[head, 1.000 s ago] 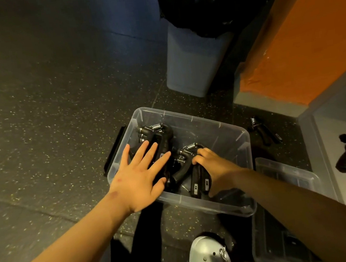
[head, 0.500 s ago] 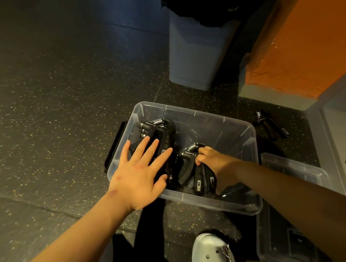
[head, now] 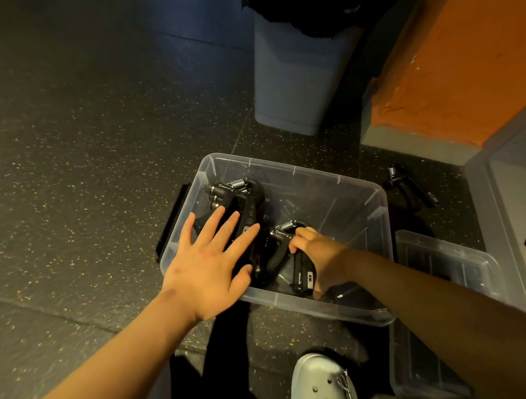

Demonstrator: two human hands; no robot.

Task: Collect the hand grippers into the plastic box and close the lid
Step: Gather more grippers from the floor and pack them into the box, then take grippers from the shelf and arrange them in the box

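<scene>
Two hands work inside clear plastic storage box (head: pixel 336 190) on dark speckled floor (head: pixel 67 157). Right hand (head: pixel 320 255), grip closed round black spring-topped hand gripper (head: pixel 293 245), sets it low beside black gripper pile (head: pixel 242 202). Left hand (head: pixel 210 265), grip flat and wide, holds nothing, presses on pile. Advice: seat gripper flat, handles nested, nothing above rim. Stray black gripper on floor (head: pixel 409 186) well right of box; clear plastic lid (head: pixel 441 263) by right forearm
</scene>
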